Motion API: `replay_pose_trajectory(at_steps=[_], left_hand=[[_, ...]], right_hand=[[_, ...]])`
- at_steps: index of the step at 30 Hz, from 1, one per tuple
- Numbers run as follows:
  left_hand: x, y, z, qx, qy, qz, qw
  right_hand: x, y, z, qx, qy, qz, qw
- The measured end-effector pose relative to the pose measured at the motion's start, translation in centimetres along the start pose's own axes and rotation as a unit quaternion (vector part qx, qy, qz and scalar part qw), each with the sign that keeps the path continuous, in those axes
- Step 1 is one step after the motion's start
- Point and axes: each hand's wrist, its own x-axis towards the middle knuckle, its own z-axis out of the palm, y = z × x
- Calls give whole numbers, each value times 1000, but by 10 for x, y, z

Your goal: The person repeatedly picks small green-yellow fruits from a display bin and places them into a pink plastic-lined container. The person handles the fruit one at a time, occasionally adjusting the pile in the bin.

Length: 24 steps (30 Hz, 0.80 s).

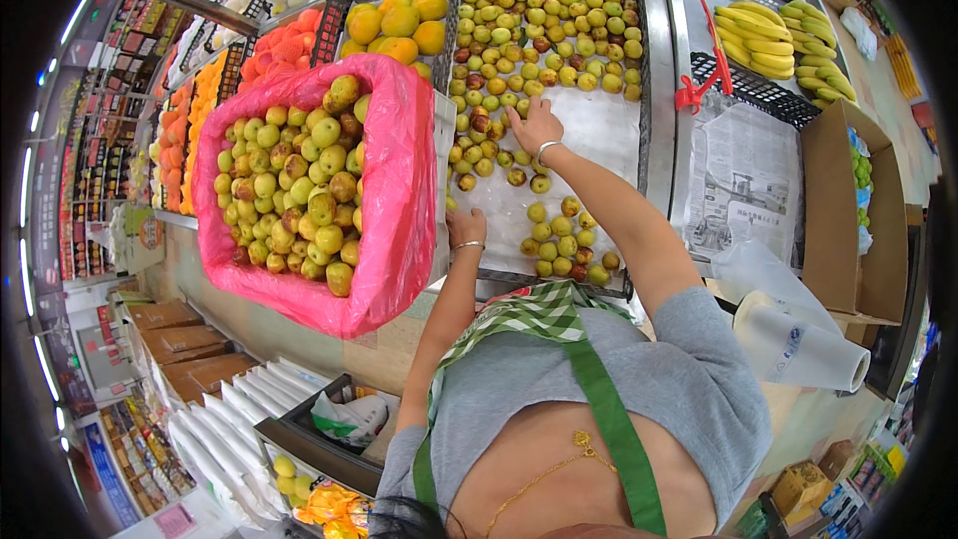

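Observation:
My right hand reaches over the display bin, fingers apart at the edge of a spread of green and brown jujubes. No fruit shows in its grasp. My left hand is low at the bin's left side, beside a white crate; its fingertips are partly hidden, so its grip is unclear. A pink plastic liner covers the crate's rim, and jujubes are heaped inside. A smaller group of jujubes lies at the bin's near end, on the pale sheet.
Behind the crate are orange-green citrus fruits and net-wrapped fruits. To the right lie bananas, a red plastic holder, newspaper, a cardboard box and a plastic bag roll. A metal rail edges the bin.

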Motion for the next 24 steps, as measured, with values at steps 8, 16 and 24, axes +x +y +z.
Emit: replay_pose_trajectory(at_steps=[8, 16, 24], left_hand=[[16, 11, 23, -211, 131, -70, 966], [33, 6, 46, -254, 209, -4, 944], [41, 19, 52, -261, 245, 5, 934]], right_hand=[[11, -1, -1, 44, -2, 32, 999], [6, -20, 7, 109, 25, 55, 992], [8, -27, 19, 107, 47, 20, 993]])
